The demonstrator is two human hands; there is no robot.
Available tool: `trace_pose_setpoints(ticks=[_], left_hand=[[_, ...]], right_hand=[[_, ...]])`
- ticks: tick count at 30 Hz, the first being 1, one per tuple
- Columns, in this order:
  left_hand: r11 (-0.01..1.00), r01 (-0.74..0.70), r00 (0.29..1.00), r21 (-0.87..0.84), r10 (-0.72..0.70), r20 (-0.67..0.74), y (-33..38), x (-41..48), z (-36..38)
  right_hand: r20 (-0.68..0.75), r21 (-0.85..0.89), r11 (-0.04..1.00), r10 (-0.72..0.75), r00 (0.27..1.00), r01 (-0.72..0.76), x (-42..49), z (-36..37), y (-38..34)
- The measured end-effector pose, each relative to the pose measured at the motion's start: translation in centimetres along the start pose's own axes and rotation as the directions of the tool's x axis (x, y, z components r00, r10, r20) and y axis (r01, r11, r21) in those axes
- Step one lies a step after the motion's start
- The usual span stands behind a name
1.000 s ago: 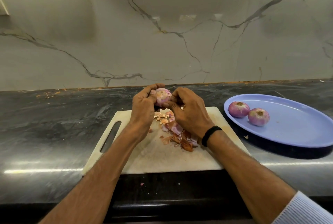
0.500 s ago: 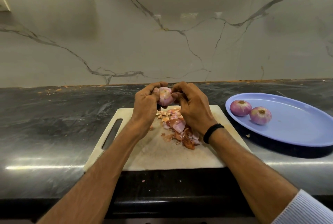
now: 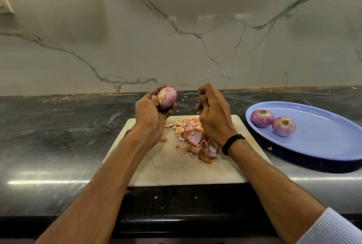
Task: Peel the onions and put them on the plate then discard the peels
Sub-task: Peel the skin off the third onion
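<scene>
My left hand (image 3: 150, 112) grips a pink, partly peeled onion (image 3: 167, 97) above the far edge of the white cutting board (image 3: 156, 167). A patch of pale skin still clings to the onion's left side. My right hand (image 3: 213, 114) is a short way to the right, apart from the onion, fingers curled and pinching what looks like a small bit of peel (image 3: 197, 107). A heap of orange and pink peels (image 3: 195, 139) lies on the board between my wrists. Two peeled onions (image 3: 262, 117) (image 3: 284, 126) sit on the left part of the blue oval plate (image 3: 323, 141) at the right.
The board lies on a dark marble counter (image 3: 58, 136) backed by a white veined wall (image 3: 176, 28). Small peel scraps dot the counter by the wall (image 3: 58, 98) and the dark front edge (image 3: 156, 197). The plate reaches the frame's right side.
My hands have come apart: the right hand pulled away to the right from the onion, and the left hand kept the onion and turned it up slightly.
</scene>
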State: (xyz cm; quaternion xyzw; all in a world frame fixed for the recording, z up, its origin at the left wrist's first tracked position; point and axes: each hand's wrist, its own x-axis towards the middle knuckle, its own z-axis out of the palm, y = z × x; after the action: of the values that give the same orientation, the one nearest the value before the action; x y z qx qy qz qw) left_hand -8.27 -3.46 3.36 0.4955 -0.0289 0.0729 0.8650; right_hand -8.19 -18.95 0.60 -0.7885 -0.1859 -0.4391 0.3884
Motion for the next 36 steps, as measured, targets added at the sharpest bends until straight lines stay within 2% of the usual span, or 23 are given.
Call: trace_pose_setpoints(ticks=[4, 9, 13, 20, 26, 28, 30, 32, 34, 36], left_hand=[[0.998, -0.028, 1.000, 0.061, 0.029, -0.008, -0.1, -0.1, 0.0], [0.957, -0.116, 0.993, 0.267, 0.103, 0.063, -0.8, -0.2, -0.2], [0.926, -0.175, 0.982, 0.336, 0.140, 0.125, -0.9, -0.4, -0.2], [0.871, -0.237, 0.967, 0.430, 0.166, 0.195, -1.1, -0.4, -0.3], [0.936, -0.125, 0.983, 0.329, 0.071, 0.170, -1.2, -0.6, 0.0], [0.975, -0.046, 0.994, 0.217, 0.022, 0.112, -1.1, -0.5, 0.3], [0.999, 0.014, 0.999, 0.031, -0.015, 0.044, -0.6, -0.3, 0.4], [0.997, 0.020, 1.000, -0.078, -0.020, -0.005, -0.1, 0.1, 0.0], [0.998, -0.001, 1.000, -0.069, -0.001, -0.026, 0.0, 0.1, -0.2], [1.000, -0.028, 0.999, 0.010, 0.028, -0.021, -0.3, -0.1, -0.1]], right_hand=[[-0.017, -0.029, 0.999, 0.020, 1.000, -0.021, 0.0, 0.1, 0.0], [0.071, -0.006, 1.000, -0.012, 0.997, 0.013, -0.3, 0.1, -0.3], [0.122, 0.019, 0.999, -0.041, 0.992, 0.039, -0.2, 0.3, -0.4], [0.080, -0.048, 0.995, -0.087, 0.993, 0.091, -0.2, 0.4, 0.0], [0.054, -0.079, 0.993, -0.086, 0.995, 0.090, -0.1, 0.5, 0.0], [0.030, -0.069, 0.994, -0.078, 0.997, 0.080, -0.2, 0.4, 0.0], [0.002, -0.066, 0.996, -0.051, 0.999, 0.051, -0.1, 0.3, 0.2], [0.004, -0.086, 0.996, -0.005, 1.000, 0.006, 0.0, 0.2, 0.5], [0.024, -0.119, 0.992, 0.043, 0.999, -0.040, 0.0, 0.2, 0.7], [0.037, -0.132, 0.990, 0.056, 0.998, -0.051, -0.1, 0.2, 0.7]])
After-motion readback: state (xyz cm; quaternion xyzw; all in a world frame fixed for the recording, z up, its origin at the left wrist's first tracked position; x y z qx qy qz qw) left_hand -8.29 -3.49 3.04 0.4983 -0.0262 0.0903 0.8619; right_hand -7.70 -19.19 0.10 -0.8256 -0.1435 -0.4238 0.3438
